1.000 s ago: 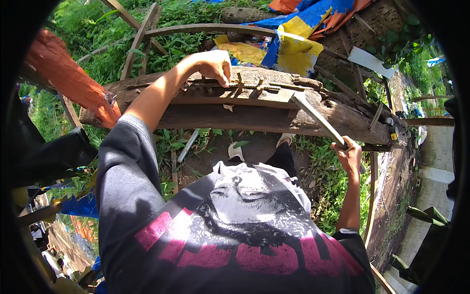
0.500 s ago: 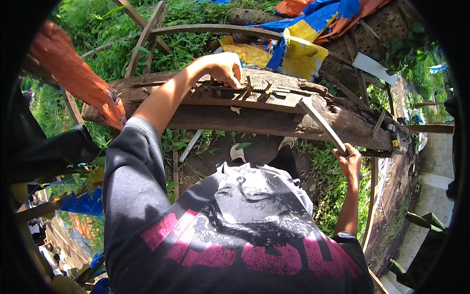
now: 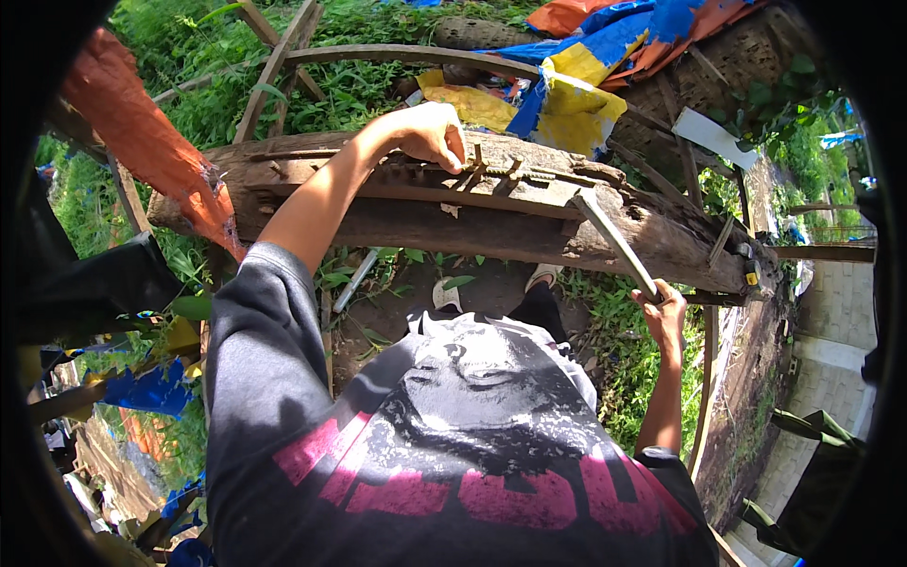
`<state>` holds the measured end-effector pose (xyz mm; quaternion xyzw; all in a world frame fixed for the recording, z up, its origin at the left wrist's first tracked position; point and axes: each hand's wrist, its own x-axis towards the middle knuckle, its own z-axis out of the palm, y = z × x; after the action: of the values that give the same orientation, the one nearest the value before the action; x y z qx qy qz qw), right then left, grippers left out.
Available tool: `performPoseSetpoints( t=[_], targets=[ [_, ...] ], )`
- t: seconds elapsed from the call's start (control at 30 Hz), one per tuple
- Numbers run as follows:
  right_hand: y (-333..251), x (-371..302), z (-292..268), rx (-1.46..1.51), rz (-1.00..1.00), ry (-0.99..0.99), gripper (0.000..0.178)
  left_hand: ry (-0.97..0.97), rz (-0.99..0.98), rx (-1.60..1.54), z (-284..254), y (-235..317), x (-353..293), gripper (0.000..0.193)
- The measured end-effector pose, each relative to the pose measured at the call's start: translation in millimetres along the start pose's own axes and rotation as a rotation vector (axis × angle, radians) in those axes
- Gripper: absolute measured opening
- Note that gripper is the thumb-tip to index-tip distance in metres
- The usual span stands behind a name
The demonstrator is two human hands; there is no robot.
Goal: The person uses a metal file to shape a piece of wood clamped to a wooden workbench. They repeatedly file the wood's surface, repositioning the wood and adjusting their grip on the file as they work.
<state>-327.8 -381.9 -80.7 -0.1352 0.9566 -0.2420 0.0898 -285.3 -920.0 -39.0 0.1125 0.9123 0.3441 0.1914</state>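
Note:
A weathered wooden beam [image 3: 397,222] lies across in front of me, with bent rusty nails [image 3: 491,170] sticking up from a narrower plank [image 3: 491,194] on top of it. My left hand [image 3: 430,132] rests on the plank's far edge beside the nails, fingers curled over it. Lower right, my right hand [image 3: 663,312] grips the wooden handle of a hammer [image 3: 614,241]. Its head end reaches up to the plank's right end.
Blue, yellow and orange tarpaulin [image 3: 586,66] lies behind the beam. An orange cloth [image 3: 142,142] hangs at left. Thin wooden poles [image 3: 274,66] cross the grass beyond. A sandalled foot [image 3: 543,274] stands on bare soil below the beam. A paved strip [image 3: 831,340] runs at right.
The view shifted slightly, so beam and hands sit a little lower and to the right. My right hand with the hammer dropped a bit; the left hand kept its place on the plank.

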Motion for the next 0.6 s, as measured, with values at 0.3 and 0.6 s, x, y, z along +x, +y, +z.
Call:
performPoseSetpoints(
  t=[0.3, 0.6],
  targets=[
    [-5.8, -6.5, 5.4, 0.050, -0.019, 0.003, 0.018, 0.038, 0.047, -0.034, 6.0, -8.9, 0.1, 0.027],
    [-11.8, -8.3, 5.9, 0.124, 0.036, 0.011, 0.018, 0.004, 0.087, 0.079, 2.9, -7.5, 7.1, 0.027]
  ],
)
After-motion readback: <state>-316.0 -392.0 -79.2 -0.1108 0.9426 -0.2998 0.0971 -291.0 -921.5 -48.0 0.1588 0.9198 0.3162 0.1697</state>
